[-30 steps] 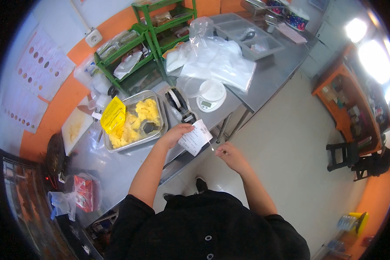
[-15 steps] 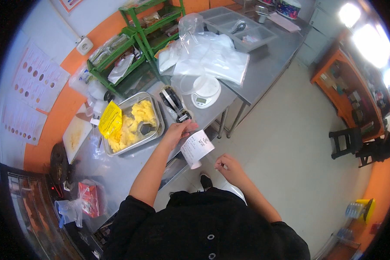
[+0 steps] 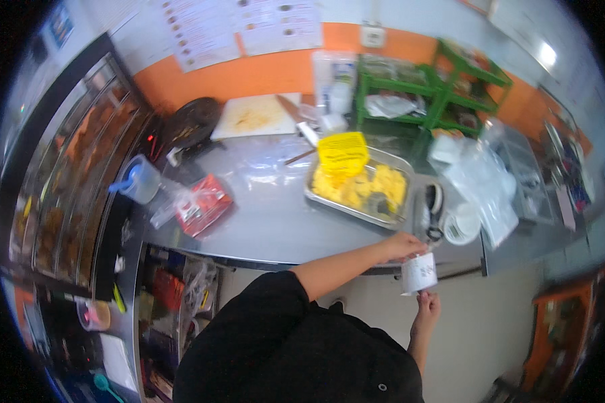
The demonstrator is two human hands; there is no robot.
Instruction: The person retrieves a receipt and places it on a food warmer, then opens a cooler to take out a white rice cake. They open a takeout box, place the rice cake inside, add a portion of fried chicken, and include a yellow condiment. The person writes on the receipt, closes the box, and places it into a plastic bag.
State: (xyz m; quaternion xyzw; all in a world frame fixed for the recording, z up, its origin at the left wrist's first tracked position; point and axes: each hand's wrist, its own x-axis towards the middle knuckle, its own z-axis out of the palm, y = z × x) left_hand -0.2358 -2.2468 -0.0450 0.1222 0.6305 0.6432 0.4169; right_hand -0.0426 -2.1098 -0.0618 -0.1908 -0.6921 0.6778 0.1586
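Note:
A white paper slip [image 3: 418,274] with handwriting hangs just beyond the counter's front edge, curling a little. My left hand [image 3: 403,246] pinches it at the top, beside the tape dispenser [image 3: 431,209]. At its lower edge my right hand [image 3: 428,306] is closed, fingertips against the paper. Left of the dispenser stands a metal tray [image 3: 309,191] of yellow, lumpy, soft-looking food [image 3: 383,183]. A yellow printed packet [image 3: 343,153] lies on that food, and a dark grey tool sits partly in it. To the right is a white kitchen scale [image 3: 462,225].
Along the counter [image 3: 269,228] are a red box in plastic [image 3: 205,205], a blue-handled jug [image 3: 141,180], a white cutting board [image 3: 255,115] and a dark round pan [image 3: 193,122]. Green racks [image 3: 396,87] and clear plastic bags [image 3: 480,181] occupy the right. Shelves lie below.
My view has swung left, showing more of the counter's left end. My right hand has come up to the slip's lower edge from apart. The left hand still holds the slip.

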